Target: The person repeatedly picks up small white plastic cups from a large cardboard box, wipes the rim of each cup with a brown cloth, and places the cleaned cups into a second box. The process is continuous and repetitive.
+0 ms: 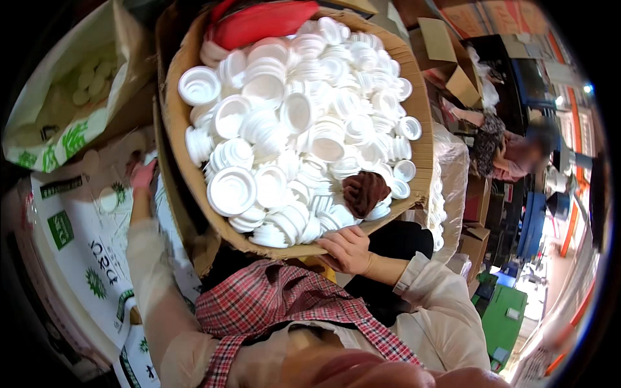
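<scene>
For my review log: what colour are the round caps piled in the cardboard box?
The caps are white, filling the brown cardboard box; the head view shows this.

A cardboard box (173,116) heaped with white plastic caps (304,123) tilts on the person's lap. The right hand (349,249) grips its near edge. The left hand (142,174) reaches past its left side toward a printed sack (84,233).
</scene>
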Motion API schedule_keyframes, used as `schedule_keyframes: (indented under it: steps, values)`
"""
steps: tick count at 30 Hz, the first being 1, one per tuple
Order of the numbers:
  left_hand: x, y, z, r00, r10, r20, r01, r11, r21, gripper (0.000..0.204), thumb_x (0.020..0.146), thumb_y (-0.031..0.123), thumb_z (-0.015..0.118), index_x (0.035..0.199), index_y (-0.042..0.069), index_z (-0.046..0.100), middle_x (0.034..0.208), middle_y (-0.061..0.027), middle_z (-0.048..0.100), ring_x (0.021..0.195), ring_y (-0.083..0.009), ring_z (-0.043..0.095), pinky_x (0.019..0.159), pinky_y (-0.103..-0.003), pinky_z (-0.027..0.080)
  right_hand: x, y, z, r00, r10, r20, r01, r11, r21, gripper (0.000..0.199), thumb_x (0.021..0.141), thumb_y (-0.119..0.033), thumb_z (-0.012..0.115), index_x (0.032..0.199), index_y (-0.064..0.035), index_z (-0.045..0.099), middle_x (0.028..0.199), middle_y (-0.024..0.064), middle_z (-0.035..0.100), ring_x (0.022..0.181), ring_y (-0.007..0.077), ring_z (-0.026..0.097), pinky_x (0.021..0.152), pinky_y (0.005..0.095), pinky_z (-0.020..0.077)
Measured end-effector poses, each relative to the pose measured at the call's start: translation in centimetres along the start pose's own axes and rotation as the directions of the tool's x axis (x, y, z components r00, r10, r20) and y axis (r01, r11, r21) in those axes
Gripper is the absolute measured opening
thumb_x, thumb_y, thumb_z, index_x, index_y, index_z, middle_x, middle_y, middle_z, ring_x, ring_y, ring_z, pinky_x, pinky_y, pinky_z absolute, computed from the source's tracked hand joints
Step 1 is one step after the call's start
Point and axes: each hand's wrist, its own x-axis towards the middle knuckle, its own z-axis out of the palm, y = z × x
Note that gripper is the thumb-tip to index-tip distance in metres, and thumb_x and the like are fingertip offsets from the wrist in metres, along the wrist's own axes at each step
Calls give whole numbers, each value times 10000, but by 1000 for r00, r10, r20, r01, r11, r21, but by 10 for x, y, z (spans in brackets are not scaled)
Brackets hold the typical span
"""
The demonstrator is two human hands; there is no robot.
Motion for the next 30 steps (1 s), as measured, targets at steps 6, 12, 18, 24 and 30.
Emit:
schedule_keyframes:
  steps: [6, 12, 18, 24, 30]
  values:
    - [-174, 99, -177, 885, 186, -427, -464, 419, -780, 706, 764, 115, 769, 1370, 27, 417, 1279, -126, 499, 1118, -209, 502, 938, -339, 427, -16, -11, 15, 989, 58, -134, -63, 997, -32, 379, 706, -247, 751, 1015, -63, 634, 883, 42, 614, 742, 199, 576, 668, 317, 417]
    - [-295, 187, -258, 516, 805, -292, -849, 437, -297, 839, 634, 146, 781, 1373, 3, 410, 1321, -200, 421, 1281, -385, 362, 1062, -422, 340, 4, -9, 3, 992, 52, -117, -53, 999, -6, 342, 720, -214, 768, 995, -69, 626, 847, 55, 613, 723, 224, 574, 653, 331, 409]
    - [-205, 109, -204, 798, 219, -562, -581, 530, -618, 673, 760, 201, 744, 1333, 3, 451, 1291, -235, 522, 1224, -367, 486, 1036, -405, 379, -13, -30, 12, 977, 159, -145, -168, 985, -47, 290, 748, -199, 754, 976, -83, 618, 798, 47, 601, 698, 240, 552, 658, 360, 382]
    - [-56, -92, -105, 944, -77, -321, 88, 996, 18, 686, 786, 432, 691, 1375, 174, 453, 1340, -184, 482, 1212, -388, 469, 1003, -466, 410, 8, -15, 7, 995, 96, -36, -96, 995, -14, 303, 748, -184, 751, 993, -71, 613, 831, 53, 615, 707, 242, 551, 642, 360, 373]
    - [-35, -92, -86, 1000, -4, -20, 12, 897, 442, 781, 747, 529, 700, 1413, 226, 426, 1366, -186, 451, 1251, -361, 435, 1011, -475, 409, -3, -22, 1, 985, 155, 78, -157, 987, 21, 311, 706, -128, 735, 981, -60, 608, 872, 86, 620, 709, 273, 544, 641, 376, 379]
